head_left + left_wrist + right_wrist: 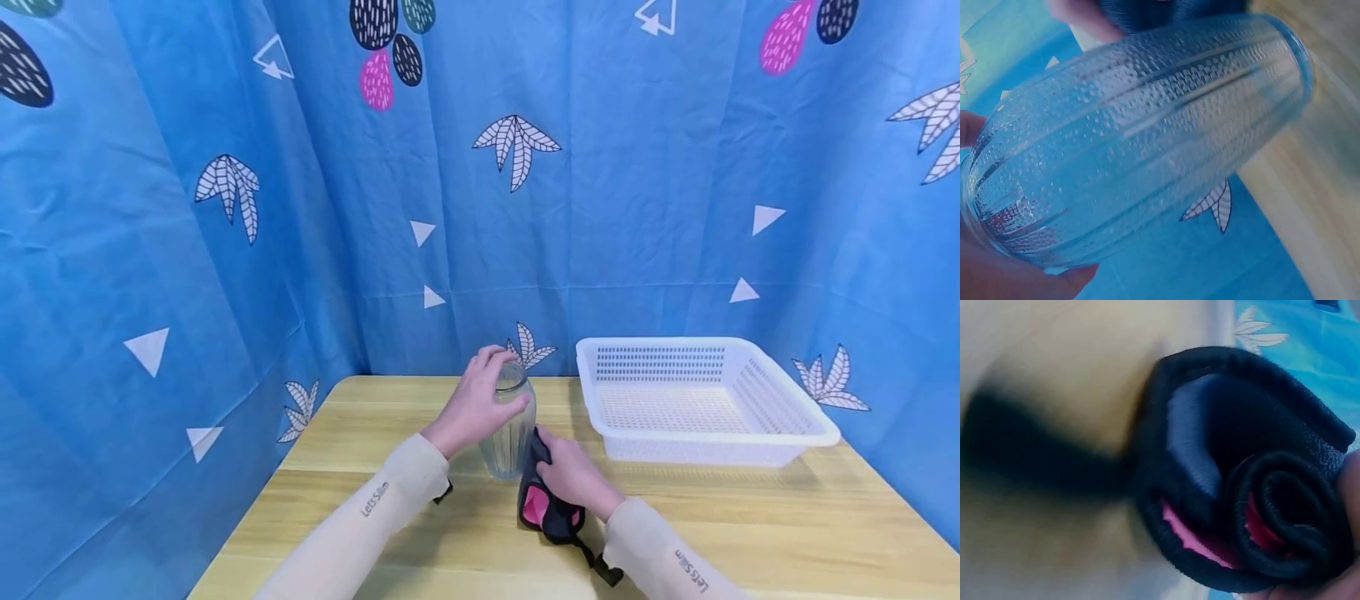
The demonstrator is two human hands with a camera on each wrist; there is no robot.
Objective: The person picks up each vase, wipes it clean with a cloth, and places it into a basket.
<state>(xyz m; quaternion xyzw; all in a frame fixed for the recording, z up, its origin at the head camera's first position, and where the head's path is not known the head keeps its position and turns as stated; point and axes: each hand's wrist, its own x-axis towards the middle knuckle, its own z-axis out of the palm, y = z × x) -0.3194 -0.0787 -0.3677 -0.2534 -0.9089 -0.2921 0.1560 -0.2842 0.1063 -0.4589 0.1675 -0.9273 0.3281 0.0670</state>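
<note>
Two pale sleeves reach over the wooden tabletop. Nearest, the right hand grips a black fabric roll with pink lining, probably squeezing its coil so it cannot spring loose. That roll is just beside the glass vase; I cannot tell whether they touch. Slightly beyond, the left hand holds the upright vase near its mouth, thumb and fingers on opposite sides, likely steadying it. Farther right, a white basket sits apart from both, perhaps leaving room to work. Behind hangs a blue curtain.
</note>
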